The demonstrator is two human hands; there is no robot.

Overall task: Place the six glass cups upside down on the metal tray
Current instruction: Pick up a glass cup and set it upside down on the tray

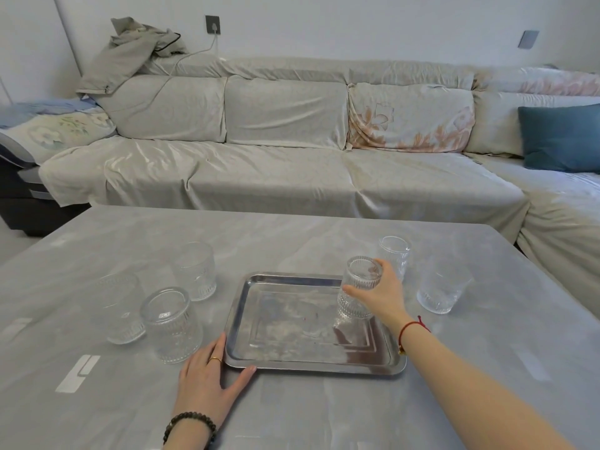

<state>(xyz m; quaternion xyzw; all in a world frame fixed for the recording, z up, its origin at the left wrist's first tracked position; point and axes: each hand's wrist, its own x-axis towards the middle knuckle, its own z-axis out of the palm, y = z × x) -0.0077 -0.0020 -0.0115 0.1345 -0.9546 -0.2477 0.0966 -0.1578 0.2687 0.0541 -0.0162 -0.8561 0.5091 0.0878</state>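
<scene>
A metal tray [285, 355] lies on the grey table in front of me. My right hand [384, 293] grips a ribbed glass cup [357, 289] turned base-up, over the tray's right side, its rim at or just above the tray. My left hand [207, 381] rests flat on the table, fingers apart, touching the tray's near left corner. Left of the tray are three cups: one upside down [172, 326], one upright far left [121, 306], one upright behind [194, 271]. Right of the tray stand a cup [396, 254] and a tilted-looking cup [441, 287].
The grey table [324, 417] has white marks near its left front. A long covered sofa [292, 164] runs behind the table, with a teal cushion [561, 138] at the right and a jacket [136, 50] draped at the left.
</scene>
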